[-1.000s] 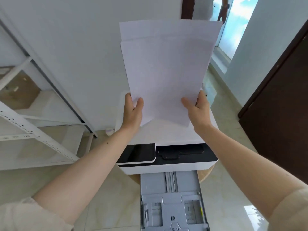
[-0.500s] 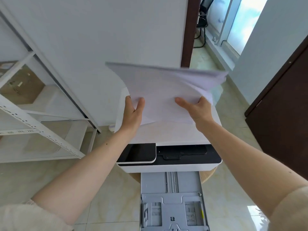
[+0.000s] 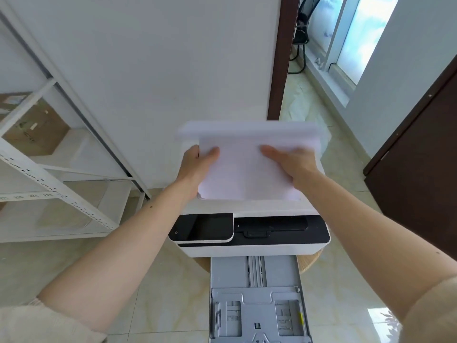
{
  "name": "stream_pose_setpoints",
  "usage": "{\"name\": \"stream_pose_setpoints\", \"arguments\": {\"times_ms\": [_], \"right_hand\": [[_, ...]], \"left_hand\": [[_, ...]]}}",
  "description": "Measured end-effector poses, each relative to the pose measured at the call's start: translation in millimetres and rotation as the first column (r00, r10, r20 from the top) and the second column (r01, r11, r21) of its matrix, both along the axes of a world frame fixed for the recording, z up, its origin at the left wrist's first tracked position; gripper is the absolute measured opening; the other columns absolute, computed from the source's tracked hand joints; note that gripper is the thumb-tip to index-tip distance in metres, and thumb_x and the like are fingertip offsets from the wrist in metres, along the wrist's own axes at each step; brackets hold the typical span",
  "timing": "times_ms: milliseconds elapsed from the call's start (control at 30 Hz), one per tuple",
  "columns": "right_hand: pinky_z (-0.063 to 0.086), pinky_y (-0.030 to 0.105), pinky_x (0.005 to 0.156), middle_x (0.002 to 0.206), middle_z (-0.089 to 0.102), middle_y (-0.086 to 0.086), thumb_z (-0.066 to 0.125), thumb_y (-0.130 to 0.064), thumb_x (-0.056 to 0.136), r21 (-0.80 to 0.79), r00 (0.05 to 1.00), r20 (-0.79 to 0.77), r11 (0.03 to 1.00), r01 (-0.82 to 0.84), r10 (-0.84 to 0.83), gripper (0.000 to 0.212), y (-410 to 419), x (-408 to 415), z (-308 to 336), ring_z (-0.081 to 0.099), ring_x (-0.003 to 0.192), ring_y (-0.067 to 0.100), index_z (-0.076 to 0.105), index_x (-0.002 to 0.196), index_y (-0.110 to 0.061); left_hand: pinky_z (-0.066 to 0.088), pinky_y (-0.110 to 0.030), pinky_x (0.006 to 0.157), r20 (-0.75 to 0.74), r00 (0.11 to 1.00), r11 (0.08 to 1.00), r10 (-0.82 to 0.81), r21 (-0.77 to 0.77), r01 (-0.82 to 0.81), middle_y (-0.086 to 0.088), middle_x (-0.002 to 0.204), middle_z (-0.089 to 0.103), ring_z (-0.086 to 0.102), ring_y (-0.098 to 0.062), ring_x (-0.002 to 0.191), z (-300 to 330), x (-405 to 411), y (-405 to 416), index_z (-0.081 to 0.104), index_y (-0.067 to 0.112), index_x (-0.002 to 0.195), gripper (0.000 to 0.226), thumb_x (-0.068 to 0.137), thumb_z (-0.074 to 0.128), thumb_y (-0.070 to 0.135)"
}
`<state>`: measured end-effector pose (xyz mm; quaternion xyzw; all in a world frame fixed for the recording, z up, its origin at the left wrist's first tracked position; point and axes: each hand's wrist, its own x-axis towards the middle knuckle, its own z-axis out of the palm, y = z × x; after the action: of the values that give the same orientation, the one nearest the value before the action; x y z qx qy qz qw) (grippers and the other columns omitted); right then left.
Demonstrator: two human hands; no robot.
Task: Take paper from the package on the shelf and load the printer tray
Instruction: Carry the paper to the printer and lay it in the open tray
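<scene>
Since the thin stack of white paper sheets (image 3: 247, 167) is light & floppy, it will likely bend and slide apart unless held at both side edges, which is where the person holds it. The left hand (image 3: 195, 167) & right hand (image 3: 294, 167) are each pinched shut on a side edge, thumbs on top, other fingers hidden below. The stack hangs above the white printer w/ black front (image 3: 252, 233), not yet in the pulled-out grey plastic tray (image 3: 257, 300) nearer the person.
</scene>
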<state>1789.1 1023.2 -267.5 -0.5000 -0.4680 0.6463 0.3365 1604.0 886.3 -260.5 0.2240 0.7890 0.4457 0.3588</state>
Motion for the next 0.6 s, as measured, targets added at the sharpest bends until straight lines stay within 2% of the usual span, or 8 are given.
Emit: {"name": "stream_pose_setpoints", "arguments": {"times_ms": [67,133,200,300,333,467,533,600], "right_hand": [[0.06,0.041,0.079,0.095,0.073,0.0,0.093,-0.049,0.035,0.091,0.988,0.152,0.995,-0.049,0.035,0.071,-5,1,3,0.071,0.085,0.023,0.068,0.093,-0.018],[0.06,0.04,0.076,0.089,0.073,-0.001,0.093,-0.044,0.043,0.111,0.973,0.226,0.991,-0.069,0.042,0.054,-7,2,0,0.071,0.081,0.023,0.067,0.084,-0.02],[0.059,0.035,0.07,0.085,0.071,-0.003,0.092,-0.041,0.05,0.143,0.97,0.243,0.989,-0.045,0.009,0.045,-9,2,-4,0.07,0.079,0.022,0.066,0.08,-0.022],[0.049,0.027,0.058,0.078,0.065,-0.009,0.088,-0.042,0.058,0.245,0.954,0.297,0.969,-0.033,-0.043,0.037,-13,1,-8,0.064,0.073,0.015,0.06,0.076,-0.025],[0.047,0.026,0.057,0.077,0.063,-0.011,0.085,-0.043,0.062,0.29,0.947,0.315,0.956,-0.035,-0.06,0.035,-14,0,-8,0.062,0.072,0.014,0.059,0.078,-0.025],[0.049,0.031,0.067,0.081,0.063,-0.01,0.068,-0.031,0.084,0.406,0.963,0.261,0.912,-0.053,-0.06,0.015,-17,-3,1,0.063,0.08,0.021,0.059,0.092,-0.023],[0.048,0.028,0.062,0.074,0.063,-0.011,0.066,-0.026,0.084,0.443,0.975,0.201,0.897,-0.001,-0.098,0.008,-18,-6,5,0.061,0.069,0.014,0.06,0.083,-0.021],[0.042,0.026,0.055,0.061,0.057,-0.008,0.067,-0.025,0.08,0.472,0.983,0.116,0.879,0.071,-0.142,0.018,-19,-7,8,0.05,0.056,0.014,0.057,0.071,-0.013]], "left_hand": [[0.056,-0.045,0.081,0.048,0.998,0.991,0.03,0.129,-0.036,-0.003,0.102,0.066,0.067,-0.027,0.095,6,4,5,0.055,0.016,0.104,0.029,0.085,0.061,0.038],[0.055,-0.052,0.083,0.014,1.0,0.992,-0.01,0.122,0.008,-0.005,0.11,0.065,0.066,-0.029,0.1,6,7,3,0.053,0.019,0.105,0.03,0.086,0.059,0.041],[0.053,-0.056,0.079,-0.022,0.999,0.996,-0.028,0.081,0.029,-0.003,0.113,0.061,0.062,-0.029,0.1,-1,9,1,0.05,0.021,0.104,0.031,0.086,0.056,0.045],[0.051,-0.042,0.057,-0.121,0.991,0.995,-0.057,0.069,0.066,-0.003,0.107,0.053,0.054,-0.025,0.094,-9,13,3,0.044,0.019,0.105,0.033,0.089,0.05,0.047],[0.049,-0.037,0.054,-0.156,0.986,0.994,-0.057,0.087,0.071,-0.004,0.103,0.05,0.051,-0.023,0.09,-10,13,4,0.043,0.016,0.105,0.033,0.091,0.049,0.046],[0.04,-0.033,0.063,-0.306,0.952,0.958,0.026,0.28,0.064,-0.013,0.086,0.045,0.041,-0.02,0.075,-10,15,5,0.043,-0.001,0.098,0.037,0.091,0.054,0.033],[0.034,-0.033,0.063,-0.319,0.943,0.932,0.095,0.361,0.028,-0.009,0.076,0.043,0.037,-0.018,0.068,-7,16,6,0.043,-0.005,0.087,0.038,0.086,0.061,0.028],[0.032,-0.031,0.06,-0.297,0.939,0.903,0.171,0.428,-0.029,-0.008,0.069,0.041,0.035,-0.017,0.063,-3,17,9,0.041,-0.004,0.077,0.04,0.082,0.066,0.027]]}}
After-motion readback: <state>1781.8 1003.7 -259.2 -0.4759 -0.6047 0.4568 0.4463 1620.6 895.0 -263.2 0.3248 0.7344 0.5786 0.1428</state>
